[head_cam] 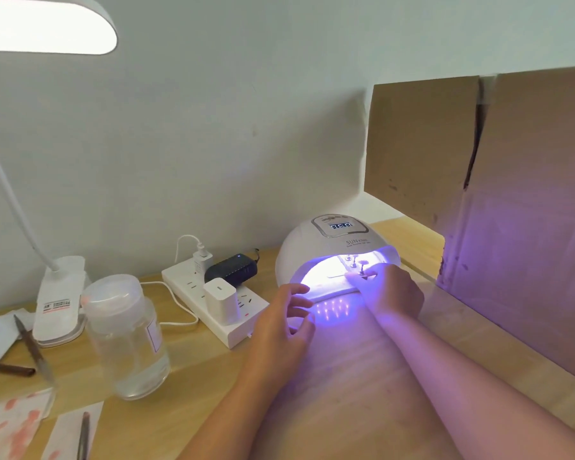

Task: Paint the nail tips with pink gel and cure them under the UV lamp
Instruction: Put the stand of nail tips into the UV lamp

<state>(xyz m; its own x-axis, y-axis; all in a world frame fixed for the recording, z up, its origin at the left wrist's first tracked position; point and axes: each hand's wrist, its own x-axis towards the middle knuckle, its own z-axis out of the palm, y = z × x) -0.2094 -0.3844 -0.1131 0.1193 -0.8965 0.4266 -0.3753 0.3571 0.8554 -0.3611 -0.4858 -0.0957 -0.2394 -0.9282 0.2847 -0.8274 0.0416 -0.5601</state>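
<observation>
The white dome UV lamp stands at the back of the wooden desk, lit violet inside, its display on. Inside its mouth lies a white holder strip with several small nail tips on stands. My right hand reaches into the lamp's opening, its fingertips on one stand at the strip; whether they pinch it I cannot tell. My left hand hovers just left of the opening with fingers spread and relaxed, holding nothing.
A white power strip with plugged adapters lies left of the lamp. A clear bottle and a desk lamp base stand farther left. Brushes and pink-smeared paper lie at the near left. Cardboard walls the right side.
</observation>
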